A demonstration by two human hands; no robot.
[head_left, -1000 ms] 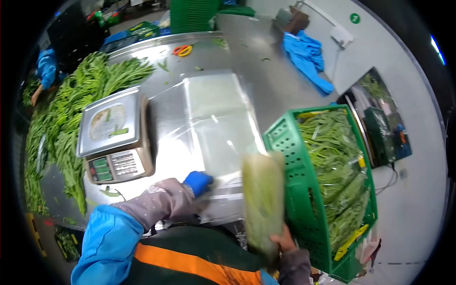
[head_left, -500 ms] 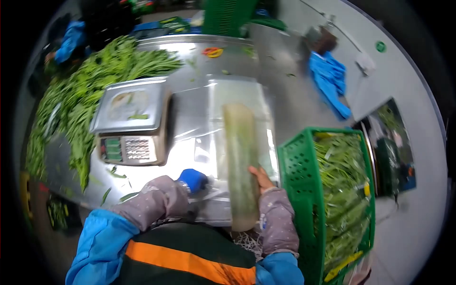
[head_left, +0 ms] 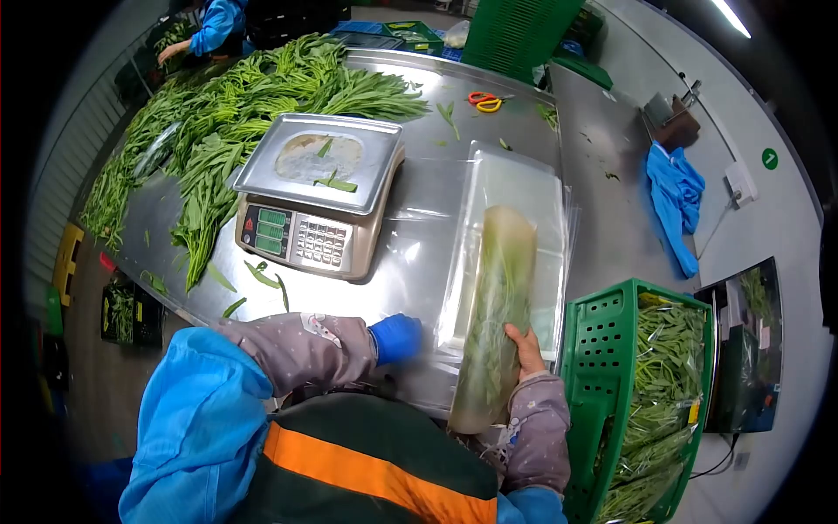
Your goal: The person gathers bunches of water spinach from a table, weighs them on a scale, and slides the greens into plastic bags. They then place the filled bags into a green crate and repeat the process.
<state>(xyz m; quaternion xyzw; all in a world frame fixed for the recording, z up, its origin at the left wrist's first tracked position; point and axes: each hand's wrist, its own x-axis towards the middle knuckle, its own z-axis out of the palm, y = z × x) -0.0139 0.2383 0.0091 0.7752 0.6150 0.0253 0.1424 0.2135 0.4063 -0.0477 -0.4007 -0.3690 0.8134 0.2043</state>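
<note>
The wall (head_left: 761,223) was marked by a green sign (head_left: 769,159), a strip light (head_left: 731,17) was lit, and the floor (head_left: 113,393) was partly hidden by the table (head_left: 524,122)

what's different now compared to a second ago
The right hand has carried the wrapped greens forward and left, from close beside the green crate to over the flat clear plastic on the table. Nothing was let go. The camera view has turned too. The gloved left hand stays near the table's edge; the scale and scissors stay put.
</note>
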